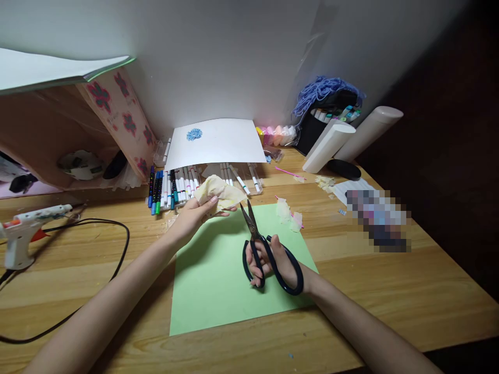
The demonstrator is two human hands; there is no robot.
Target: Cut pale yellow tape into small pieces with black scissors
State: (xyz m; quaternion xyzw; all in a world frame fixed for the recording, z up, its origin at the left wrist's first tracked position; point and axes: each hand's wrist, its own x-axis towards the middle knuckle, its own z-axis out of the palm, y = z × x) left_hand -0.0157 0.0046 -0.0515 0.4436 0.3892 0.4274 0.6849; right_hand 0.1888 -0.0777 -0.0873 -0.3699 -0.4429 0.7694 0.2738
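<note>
Pinched in my left hand (200,213) is a crumpled, pale yellow piece of thin paper or tissue (220,191). My right hand (278,259) holds a pair of black-handled scissors (254,228), with fingers and thumb through the loops. The scissor blades are slightly apart and point up, close to the right edge of the yellow piece. Both hands are above a light green sheet (210,291) lying on the wooden table. Small pale yellow scraps (284,210) lie at the sheet's upper right corner, along a thin pink stick.
A glue gun (23,234) with a black cord is at left. Behind my hands, several markers (179,187) lie under a white sheet (218,140) bearing a blue patch. White cylinders (329,148) and a black holder (312,132) with blue yarn are at back right. A floral box (125,124) stands left.
</note>
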